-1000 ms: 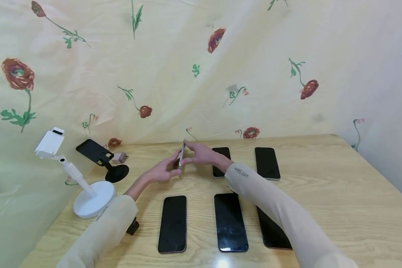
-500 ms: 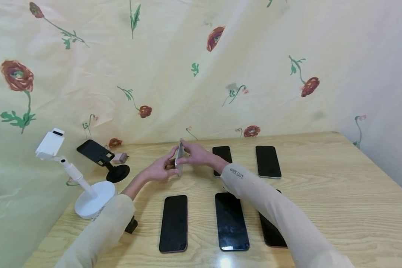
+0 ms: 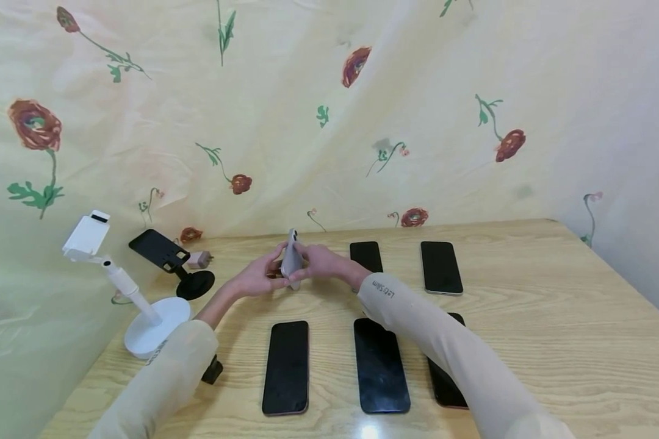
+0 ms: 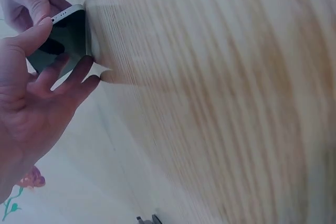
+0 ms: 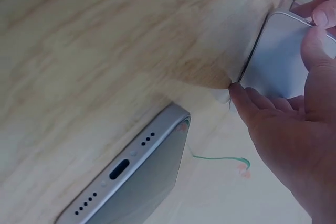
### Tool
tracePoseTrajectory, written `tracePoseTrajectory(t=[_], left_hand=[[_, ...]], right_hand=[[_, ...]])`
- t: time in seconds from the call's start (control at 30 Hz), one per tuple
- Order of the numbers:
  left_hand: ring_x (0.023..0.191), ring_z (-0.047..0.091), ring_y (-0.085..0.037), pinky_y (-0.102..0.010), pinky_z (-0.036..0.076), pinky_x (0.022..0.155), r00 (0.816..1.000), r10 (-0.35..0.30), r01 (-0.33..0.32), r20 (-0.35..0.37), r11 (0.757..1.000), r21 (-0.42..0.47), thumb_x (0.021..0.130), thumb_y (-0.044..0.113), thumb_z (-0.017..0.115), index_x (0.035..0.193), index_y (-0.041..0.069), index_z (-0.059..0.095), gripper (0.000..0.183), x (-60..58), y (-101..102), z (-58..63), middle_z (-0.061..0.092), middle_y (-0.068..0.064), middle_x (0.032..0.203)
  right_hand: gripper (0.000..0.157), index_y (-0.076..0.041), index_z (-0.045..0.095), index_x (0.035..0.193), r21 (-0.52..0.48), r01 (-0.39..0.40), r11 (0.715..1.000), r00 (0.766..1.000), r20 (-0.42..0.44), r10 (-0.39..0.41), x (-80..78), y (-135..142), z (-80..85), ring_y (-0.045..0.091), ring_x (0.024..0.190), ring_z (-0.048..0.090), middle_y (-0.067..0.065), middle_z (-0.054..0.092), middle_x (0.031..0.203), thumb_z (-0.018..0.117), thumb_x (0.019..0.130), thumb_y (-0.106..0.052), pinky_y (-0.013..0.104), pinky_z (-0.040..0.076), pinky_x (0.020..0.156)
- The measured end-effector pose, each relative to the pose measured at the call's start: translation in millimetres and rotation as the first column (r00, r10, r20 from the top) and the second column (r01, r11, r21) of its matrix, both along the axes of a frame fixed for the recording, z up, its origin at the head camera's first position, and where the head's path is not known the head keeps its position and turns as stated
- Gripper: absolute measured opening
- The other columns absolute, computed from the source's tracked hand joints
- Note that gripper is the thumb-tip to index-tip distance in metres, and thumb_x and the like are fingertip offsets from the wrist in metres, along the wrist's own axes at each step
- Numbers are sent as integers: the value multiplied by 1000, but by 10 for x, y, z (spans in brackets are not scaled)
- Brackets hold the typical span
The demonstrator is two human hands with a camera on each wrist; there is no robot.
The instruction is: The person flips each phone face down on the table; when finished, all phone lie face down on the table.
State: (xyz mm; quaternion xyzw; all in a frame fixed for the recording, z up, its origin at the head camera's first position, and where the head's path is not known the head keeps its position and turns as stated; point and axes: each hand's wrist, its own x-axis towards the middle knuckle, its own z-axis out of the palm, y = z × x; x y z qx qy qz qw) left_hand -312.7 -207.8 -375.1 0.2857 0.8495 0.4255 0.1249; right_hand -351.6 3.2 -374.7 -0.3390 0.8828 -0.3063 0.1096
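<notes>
Both hands hold a silver smartphone (image 3: 291, 261) on its edge above the far part of the table. Its pale back faces partly toward me in the head view. My left hand (image 3: 257, 275) grips it from the left, on the dark screen (image 4: 73, 38) side, thumb at one edge and fingers at another. From the right, my right hand (image 3: 323, 262) pinches its edges between thumb and fingers, beside the silver back (image 5: 278, 51). A second phone (image 3: 365, 255) lies face up just behind the right wrist, partly hidden by it.
Several more dark-screened phones lie flat: front left (image 3: 286, 368), front middle (image 3: 381, 367), front right (image 3: 446, 384) partly under the right sleeve, and back right (image 3: 441, 267). A white phone stand (image 3: 156, 326), a black stand (image 3: 193, 285) and a pink charger (image 3: 199, 260) stand at left.
The held phone has turned from nearly edge-on to showing more of its pale back. Both hands have shifted slightly left with it, still holding it.
</notes>
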Motion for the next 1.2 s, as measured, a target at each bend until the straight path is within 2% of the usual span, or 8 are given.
tracePoseTrajectory(t=[0.17,0.33,0.57,0.7,0.87,1.07,1.2], left_hand=[[125,52,-43,-49,44,99,1000,25,-25,-3,1000,-7,95,0,65,160,1,4,89,0,-23,-8,46,-31,143],[120,57,-39,-46,47,96,998,43,-45,-44,999,-31,93,-1,68,157,-8,8,88,1,-42,-26,57,-28,133],[110,64,-34,-42,51,89,994,85,-91,-69,992,-83,89,1,73,154,-12,15,88,10,-62,-48,62,-26,127],[108,65,-28,-38,50,87,987,123,-138,-106,979,-152,87,7,77,154,-11,20,90,2,-77,-60,64,-23,125],[107,64,-27,-36,49,84,983,158,-173,-96,968,-181,87,9,78,155,-9,19,92,16,-88,-56,63,-25,125],[100,65,-22,-34,50,82,977,145,-182,-156,950,-254,85,11,80,148,-13,36,80,7,-73,-19,69,-22,113],[96,67,-21,-33,51,77,973,175,-214,-150,928,-306,83,14,82,147,-10,41,80,-4,-62,-5,72,-20,107]], right_hand=[[89,1,26,156,64,11,998,999,-33,-9,23,-10,3,27,119,55,23,50,144,77,90,-30,36,43,100],[78,2,38,152,108,7,994,996,-93,4,30,-30,-8,27,112,58,22,55,138,77,90,-24,34,46,94],[69,2,45,148,158,-12,987,988,-148,35,51,-57,-26,29,117,57,20,53,142,75,92,-25,36,44,97],[66,1,46,147,188,-10,982,987,-154,39,75,-73,-26,31,122,55,22,49,145,73,94,-27,37,43,100],[62,-2,48,147,227,2,974,987,-158,34,100,-98,-16,31,123,55,20,50,145,71,96,-29,37,42,101],[62,-6,47,149,261,26,965,990,-142,12,92,-127,-35,37,131,47,22,42,151,68,97,-31,40,38,106],[61,-6,47,149,280,32,960,989,-146,10,92,-140,-46,39,133,44,22,40,152,68,97,-32,42,35,109]])
